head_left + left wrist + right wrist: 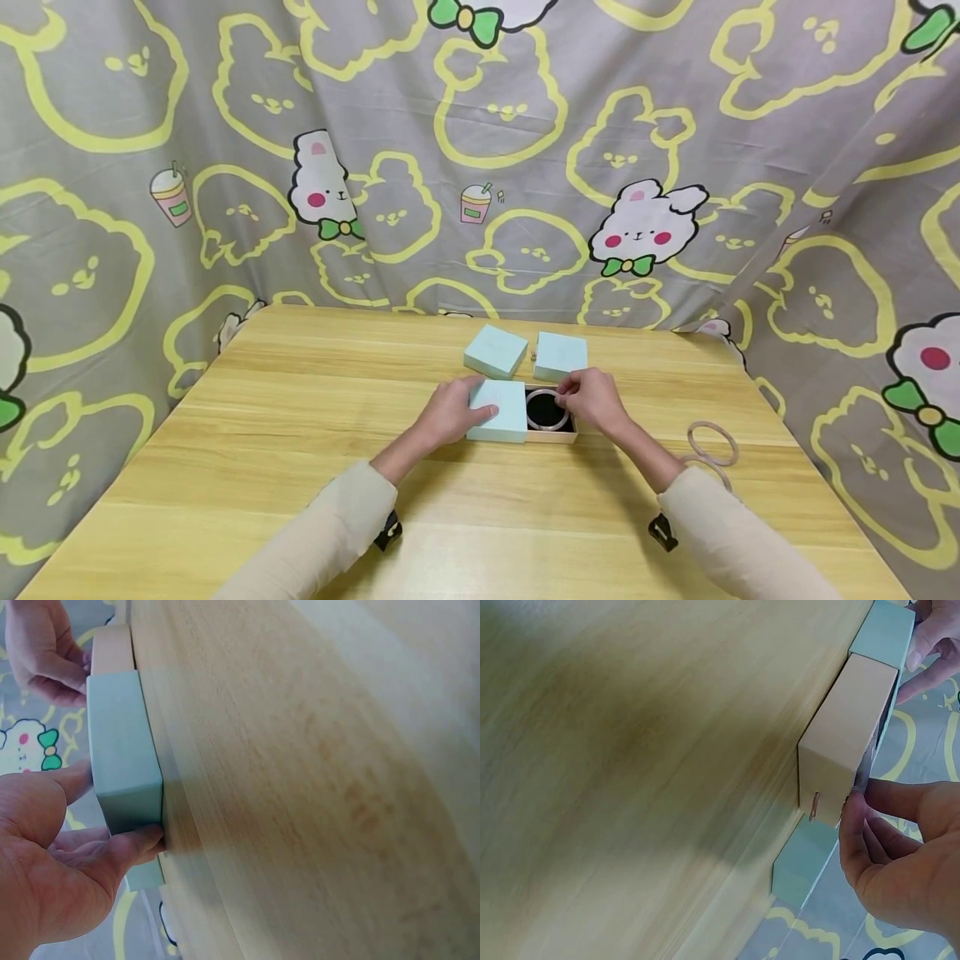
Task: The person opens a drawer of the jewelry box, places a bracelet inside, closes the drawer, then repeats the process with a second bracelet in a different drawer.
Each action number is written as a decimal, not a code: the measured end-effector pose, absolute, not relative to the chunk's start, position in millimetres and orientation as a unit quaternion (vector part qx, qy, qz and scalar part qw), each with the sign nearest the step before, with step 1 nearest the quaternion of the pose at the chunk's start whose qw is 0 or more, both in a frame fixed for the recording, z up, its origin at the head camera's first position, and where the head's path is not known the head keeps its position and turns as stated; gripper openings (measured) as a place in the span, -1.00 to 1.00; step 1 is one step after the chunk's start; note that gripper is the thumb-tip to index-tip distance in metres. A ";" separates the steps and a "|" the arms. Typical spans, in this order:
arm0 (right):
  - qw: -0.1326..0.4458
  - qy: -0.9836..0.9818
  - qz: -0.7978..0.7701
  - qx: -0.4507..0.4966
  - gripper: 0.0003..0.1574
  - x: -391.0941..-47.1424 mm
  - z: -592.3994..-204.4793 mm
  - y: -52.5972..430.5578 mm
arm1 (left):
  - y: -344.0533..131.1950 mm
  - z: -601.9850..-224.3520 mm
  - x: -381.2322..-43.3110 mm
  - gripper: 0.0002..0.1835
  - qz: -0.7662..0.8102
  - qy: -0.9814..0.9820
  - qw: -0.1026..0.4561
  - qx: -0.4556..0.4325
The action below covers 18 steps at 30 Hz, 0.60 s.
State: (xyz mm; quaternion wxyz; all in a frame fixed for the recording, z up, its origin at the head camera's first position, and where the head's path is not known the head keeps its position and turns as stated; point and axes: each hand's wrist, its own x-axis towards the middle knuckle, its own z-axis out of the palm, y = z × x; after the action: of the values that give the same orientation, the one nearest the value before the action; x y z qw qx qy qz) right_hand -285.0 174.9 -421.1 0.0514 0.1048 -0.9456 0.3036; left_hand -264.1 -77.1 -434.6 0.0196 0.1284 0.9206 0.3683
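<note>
A light blue jewellery box [506, 427] lies on the table with its pale peach drawer [551, 437] pulled out to the right. My left hand [450, 410] grips the blue sleeve at its left end, thumb on top, and in the left wrist view its fingers [133, 844] bend round that end. Over the black lining of the drawer sits a pale pinkish bangle [530, 400]. Its right side is pinched by my right hand [595, 397], between thumb and fingers. In the right wrist view those fingertips stand at the drawer's rim, beside a small pull loop [814, 806].
Behind the drawer box are two more light blue boxes, one at the left [496, 350] and one at the right [561, 356]. Two bangles lie near my right forearm, one farther back [691, 435] and one partly under the sleeve [718, 472]. A patterned curtain [420, 108] closes off the table's back and sides.
</note>
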 end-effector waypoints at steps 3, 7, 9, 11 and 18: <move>0.054 -0.945 0.304 0.109 -0.95 -284.8 -421.7 174.9 | -77.4 -435.0 -264.0 -0.34 0.368 0.921 0.018 0.129; 0.058 -0.943 0.308 0.110 -0.95 -285.1 -423.5 175.1 | -77.6 -434.7 -263.9 -0.34 0.368 0.921 0.018 0.130; 0.058 -0.942 0.311 0.108 -0.95 -285.4 -424.7 175.0 | -77.5 -434.8 -263.9 -0.34 0.369 0.921 0.019 0.127; 0.059 -0.941 0.315 0.105 -0.95 -285.8 -426.2 174.9 | -77.3 -435.0 -263.8 -0.34 0.370 0.920 0.020 0.125; 0.065 -0.940 0.319 0.099 -0.97 -287.6 -430.8 174.5 | -76.9 -435.3 -263.4 -0.33 0.373 0.919 0.021 0.123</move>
State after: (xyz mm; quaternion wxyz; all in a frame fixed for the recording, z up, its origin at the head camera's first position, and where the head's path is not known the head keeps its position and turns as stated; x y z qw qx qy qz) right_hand -287.6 174.5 -430.8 0.0651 0.0992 -0.9402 0.3194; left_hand -263.4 -76.9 -435.3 0.0209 0.1228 0.9194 0.3731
